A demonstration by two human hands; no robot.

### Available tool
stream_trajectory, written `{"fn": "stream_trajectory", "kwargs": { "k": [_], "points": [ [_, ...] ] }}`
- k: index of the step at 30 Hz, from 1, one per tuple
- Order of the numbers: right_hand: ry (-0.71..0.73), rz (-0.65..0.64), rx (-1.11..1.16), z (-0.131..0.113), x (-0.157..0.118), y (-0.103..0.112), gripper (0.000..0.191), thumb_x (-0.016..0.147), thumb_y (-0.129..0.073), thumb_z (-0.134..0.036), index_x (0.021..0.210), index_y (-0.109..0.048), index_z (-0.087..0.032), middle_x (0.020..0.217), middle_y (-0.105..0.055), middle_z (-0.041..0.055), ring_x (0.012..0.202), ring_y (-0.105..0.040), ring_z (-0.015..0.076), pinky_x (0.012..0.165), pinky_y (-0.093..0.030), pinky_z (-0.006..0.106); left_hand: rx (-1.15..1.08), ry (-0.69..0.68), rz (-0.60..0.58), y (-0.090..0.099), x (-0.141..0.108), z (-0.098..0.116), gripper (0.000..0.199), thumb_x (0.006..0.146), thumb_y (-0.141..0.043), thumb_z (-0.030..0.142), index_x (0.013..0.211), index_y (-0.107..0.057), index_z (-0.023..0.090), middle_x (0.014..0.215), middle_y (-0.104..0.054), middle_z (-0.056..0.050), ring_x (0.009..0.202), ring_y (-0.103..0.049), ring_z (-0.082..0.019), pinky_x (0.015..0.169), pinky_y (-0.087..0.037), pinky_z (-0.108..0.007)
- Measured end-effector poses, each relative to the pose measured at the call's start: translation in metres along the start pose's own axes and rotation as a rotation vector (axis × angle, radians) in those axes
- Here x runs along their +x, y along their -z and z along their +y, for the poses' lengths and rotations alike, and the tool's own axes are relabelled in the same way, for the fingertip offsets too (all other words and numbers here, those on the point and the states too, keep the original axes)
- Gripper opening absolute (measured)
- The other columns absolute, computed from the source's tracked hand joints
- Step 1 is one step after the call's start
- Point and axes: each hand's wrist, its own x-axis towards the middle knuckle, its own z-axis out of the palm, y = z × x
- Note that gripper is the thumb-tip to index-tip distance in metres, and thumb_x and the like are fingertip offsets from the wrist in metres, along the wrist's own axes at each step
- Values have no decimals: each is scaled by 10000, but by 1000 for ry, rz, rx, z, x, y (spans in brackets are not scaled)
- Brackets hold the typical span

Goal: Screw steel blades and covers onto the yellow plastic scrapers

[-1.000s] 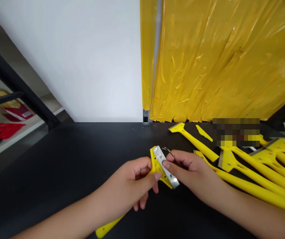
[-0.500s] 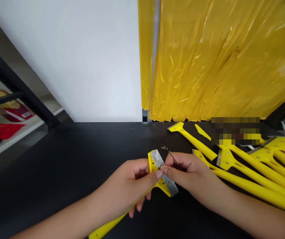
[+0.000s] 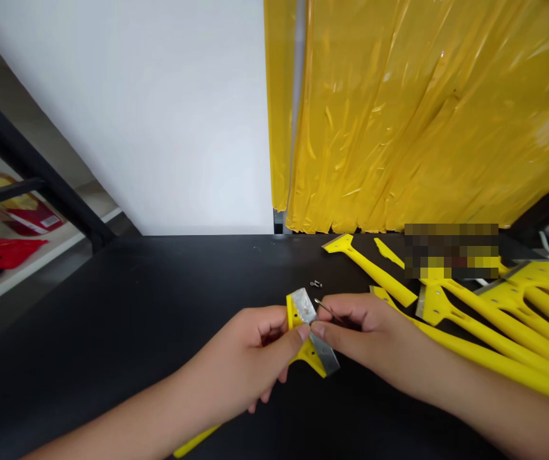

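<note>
Fingers (image 3: 274, 326) of the left hand (image 3: 245, 361) curl around the neck of a yellow plastic scraper (image 3: 307, 351), and the thumb presses on its head, across a flat silver steel blade (image 3: 324, 354) lying tilted over the yellow plastic. On the right hand (image 3: 365, 326), thumb and forefinger pinch together on a thin dark metal pin (image 3: 324, 308), whose tip sits just beside the blade; it is too small to tell its exact kind. A tiny silvery screw (image 3: 316, 283) lies on a black table top (image 3: 111, 306), just beyond the held scraper's head. To the right of the held scraper lie several long-handled yellow scrapers (image 3: 489, 358) and a slim yellow plastic sliver (image 3: 389, 252), partly hidden by a pixelated patch. Well beyond the held scraper hangs crumpled yellow plastic sheeting (image 3: 422, 115), beside a white wall (image 3: 135, 115). Far to its left, a red cloth (image 3: 13, 249) lies on a white shelf (image 3: 44, 262).
</note>
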Motion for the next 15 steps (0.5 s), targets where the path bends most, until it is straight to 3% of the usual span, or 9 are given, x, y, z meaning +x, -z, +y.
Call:
{"fn": "stream_trajectory", "kwargs": {
  "k": [12, 15],
  "points": [
    [-21, 85, -76, 5, -2, -10, 359, 977, -633, -435, 710, -531, -216, 661, -442, -44, 641, -384, 126, 579, -287, 286, 8, 61, 27, -2, 3, 0, 522, 964, -503, 717, 828, -610, 225, 566, -564, 47, 379, -485, -91, 316, -366, -153],
    [7, 79, -49, 7, 1, -10, 331, 980, -638, -433, 741, -567, -215, 681, -466, -42, 663, -396, 127, 592, -308, 277, -56, 13, 29, -3, 3, -1, 462, 977, -530, 671, 891, -614, 226, 663, -592, 52, 385, -482, -69, 310, -362, -137]
  ]
}}
